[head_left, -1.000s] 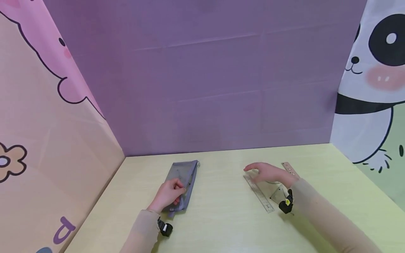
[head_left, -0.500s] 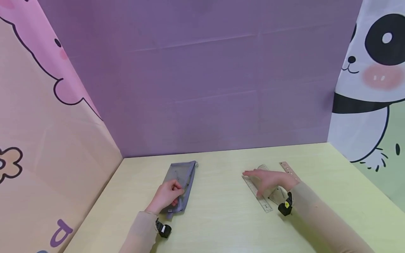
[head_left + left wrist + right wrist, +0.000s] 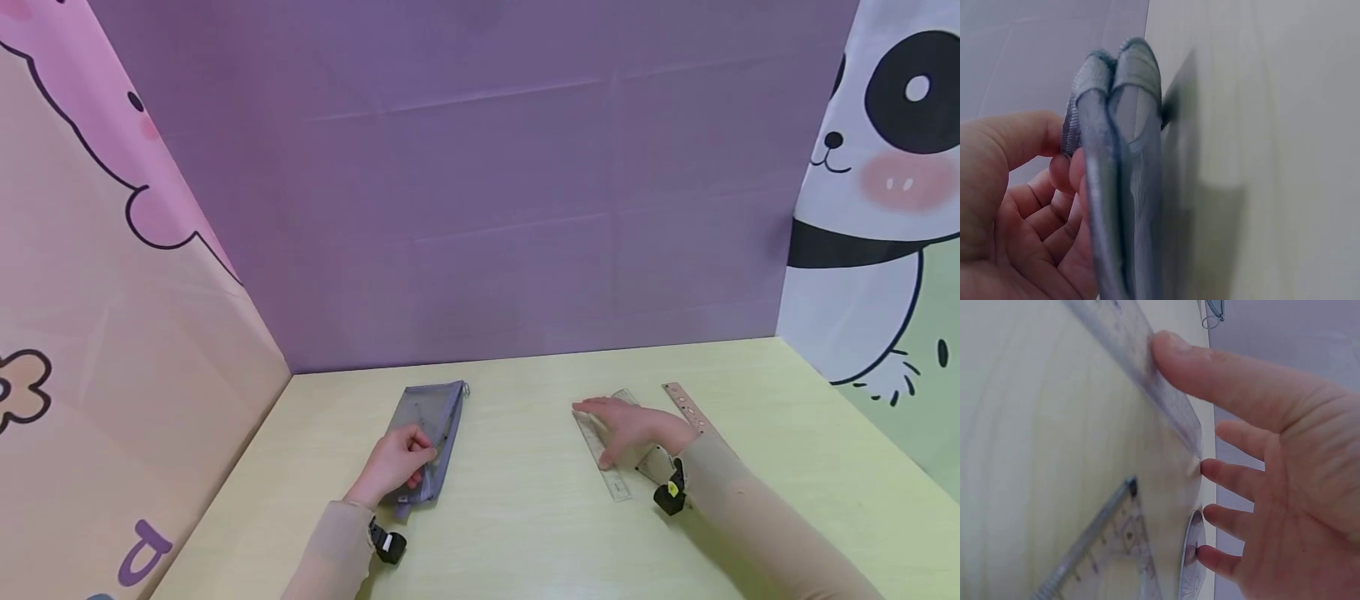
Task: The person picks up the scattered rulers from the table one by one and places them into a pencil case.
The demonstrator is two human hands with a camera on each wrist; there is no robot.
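Note:
Near the left of the table, a purple mesh zip pouch (image 3: 420,408) lies flat. My left hand (image 3: 397,458) pinches the pouch's edge between thumb and fingers, also seen close up in the left wrist view. On the right, my right hand (image 3: 630,427) spreads over a clear straight ruler (image 3: 618,485). Its thumb touches the ruler (image 3: 1135,359) in the right wrist view, the other fingers reaching past its far end. A clear set square (image 3: 1110,550) lies beside the ruler, and a clear protractor (image 3: 1193,550) is near the lower fingertips.
A pink ruler with cut-out shapes (image 3: 684,403) lies to the right, partly hidden by the right forearm. Purple cloth (image 3: 465,208) rises behind the pale table (image 3: 517,533). Printed panels stand at the left and right sides.
My right hand has come down onto the clear ruler, whose near end has shifted slightly left. The left hand keeps its pinch on the pouch.

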